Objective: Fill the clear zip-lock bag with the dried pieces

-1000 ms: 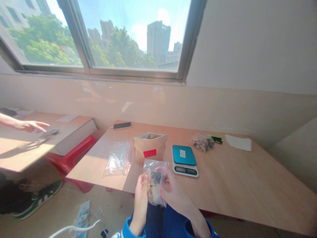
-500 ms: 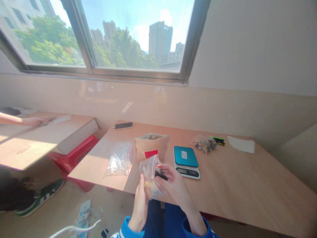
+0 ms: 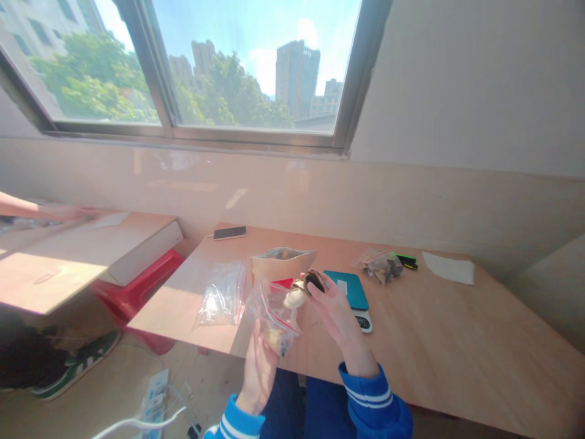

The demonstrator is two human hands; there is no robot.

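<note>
Sunlit window (image 3: 228,67) is filling the back wall, towers and trees showing outside. Far left, another person's arm (image 3: 41,210) is stretching over a separate low table (image 3: 68,262), with a red stool (image 3: 137,286) sitting between that and the main wooden table (image 3: 457,341). Green-and-black sneakers (image 3: 68,363) are lying on the floor, a white power strip (image 3: 153,393) nearer the viewer.

On the main table, a phone (image 3: 230,232) is lying at the back edge; a stack of empty clear zip bags (image 3: 222,294) is resting flat toward the front left. A kraft pouch (image 3: 281,263) with a red label is standing open just right of them.

Left hand (image 3: 258,366) is gripping, fingers closed, the lower part of a clear zip bag (image 3: 270,311) with a red seal line, holding it up over the table's front edge; a few pieces are sitting at its bottom. Right hand (image 3: 336,311) is hovering just above the bag mouth, fingertips pinched on dark and pale dried pieces (image 3: 304,288).

Behind that hand, a teal scale (image 3: 351,292) is sitting partly hidden. Further right, a filled zip bag (image 3: 379,266) is lying, touching a green-and-black marker (image 3: 406,261), then a white paper (image 3: 450,268) well apart.
</note>
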